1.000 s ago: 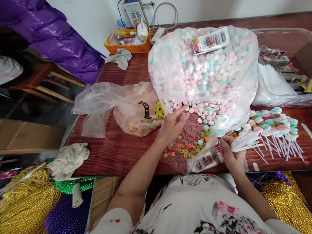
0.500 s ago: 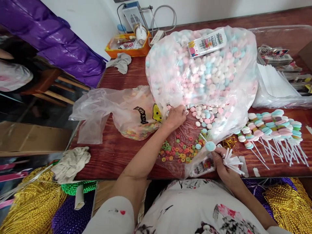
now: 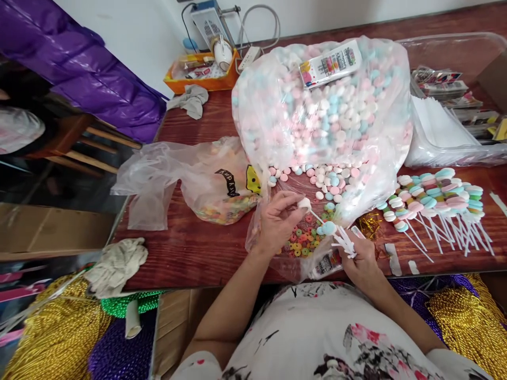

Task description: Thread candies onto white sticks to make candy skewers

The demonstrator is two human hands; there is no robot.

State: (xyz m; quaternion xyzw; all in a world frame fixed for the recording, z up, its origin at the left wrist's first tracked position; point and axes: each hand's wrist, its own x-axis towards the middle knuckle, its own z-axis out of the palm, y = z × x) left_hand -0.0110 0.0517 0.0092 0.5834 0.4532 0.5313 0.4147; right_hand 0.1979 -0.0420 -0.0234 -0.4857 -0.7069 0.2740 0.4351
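My left hand (image 3: 279, 221) pinches a white, disc-shaped piece like a marshmallow (image 3: 304, 204), at the tip of a thin white stick (image 3: 316, 216). My right hand (image 3: 358, 256) is closed round a bundle of white sticks (image 3: 344, 241); the one pointing left bears a pale blue disc (image 3: 328, 228). Beneath the hands, small coloured rings like cereal (image 3: 303, 241) lie on clear plastic. Loose pink, white and blue discs (image 3: 335, 179) spill from the mouth of a big clear bag (image 3: 325, 111). To the right lie several finished-looking skewers (image 3: 435, 200) of stacked discs and rings.
A smaller printed bag (image 3: 225, 184) of rings lies left of the big bag. At the right back stands a clear plastic bin (image 3: 447, 153) with white sleeves. Cloth rags (image 3: 116, 266) and an orange tray (image 3: 202, 82) sit at the left. Gold beads (image 3: 467, 316) hang below the table edge.
My left hand has come back from the loose discs toward my right hand, bringing a white disc to the stick's tip. My right hand has turned the sticks slightly. The view has shifted a little.
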